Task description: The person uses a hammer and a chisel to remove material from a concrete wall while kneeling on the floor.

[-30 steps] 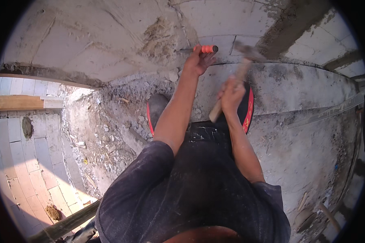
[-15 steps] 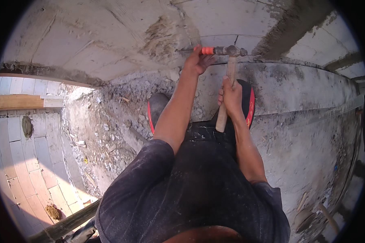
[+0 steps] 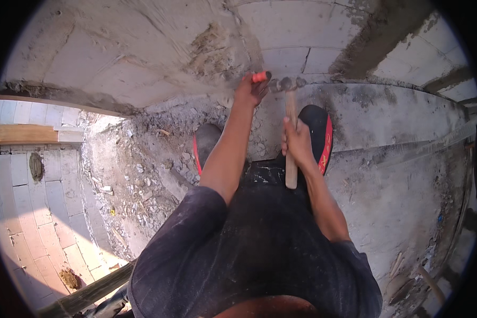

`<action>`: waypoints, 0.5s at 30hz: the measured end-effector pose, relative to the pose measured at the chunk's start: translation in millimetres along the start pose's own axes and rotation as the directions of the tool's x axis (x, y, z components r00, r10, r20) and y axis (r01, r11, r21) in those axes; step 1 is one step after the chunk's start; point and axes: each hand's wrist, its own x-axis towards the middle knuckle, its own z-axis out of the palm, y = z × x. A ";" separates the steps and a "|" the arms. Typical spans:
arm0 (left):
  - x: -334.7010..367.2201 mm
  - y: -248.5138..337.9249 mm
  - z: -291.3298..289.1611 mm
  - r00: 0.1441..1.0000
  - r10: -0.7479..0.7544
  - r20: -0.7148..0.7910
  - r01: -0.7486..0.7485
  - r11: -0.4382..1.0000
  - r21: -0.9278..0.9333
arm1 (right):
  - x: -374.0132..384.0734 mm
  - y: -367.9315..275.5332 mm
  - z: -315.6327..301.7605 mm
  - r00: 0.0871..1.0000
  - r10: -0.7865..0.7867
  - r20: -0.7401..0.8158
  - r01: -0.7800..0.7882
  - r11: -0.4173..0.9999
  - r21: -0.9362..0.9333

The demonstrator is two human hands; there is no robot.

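The left hand (image 3: 249, 94), at 12 o'clock from the middle of the view, is closed around the orange grip of a chisel (image 3: 260, 77), with some fingers looser and partly stretched out. The chisel lies between 12 and 1 o'clock, just below a gouged patch (image 3: 211, 47) in the wall (image 3: 116, 85); its working end is too blurred to make out. The right hand (image 3: 299, 140), at 2 o'clock, is wrapped firmly around the wooden handle of a hammer (image 3: 291, 108). The hammer's head sits at 1 o'clock, beside the chisel's butt; I cannot tell whether the 2 touch. Rubble (image 3: 135, 177) covers the ground at 9 o'clock.
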 end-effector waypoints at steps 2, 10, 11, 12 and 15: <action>-15.0 -13.6 -34.5 0.998 -0.058 -0.005 0.058 0.998 0.018 | -24.2 2.9 -6.2 1.000 0.026 -0.014 -0.025 0.998 0.058; -104.7 -44.8 -17.3 0.953 -0.196 0.232 0.128 0.953 0.276 | -42.1 -36.0 -32.3 0.968 -0.062 -0.242 0.122 0.963 0.241; -105.3 -38.9 3.3 0.930 -0.164 0.329 0.052 0.945 0.324 | -44.5 -44.2 -38.3 0.959 -0.094 -0.268 0.161 0.957 0.240; -105.4 -29.8 21.8 0.896 -0.132 0.424 -0.035 0.930 0.365 | -47.3 -53.6 -40.6 0.958 -0.106 -0.266 0.171 0.957 0.234; -97.5 -9.5 55.5 0.910 -0.083 0.407 -0.086 0.921 0.380 | -58.9 -72.8 -46.2 0.911 -0.181 -0.370 0.297 0.911 0.286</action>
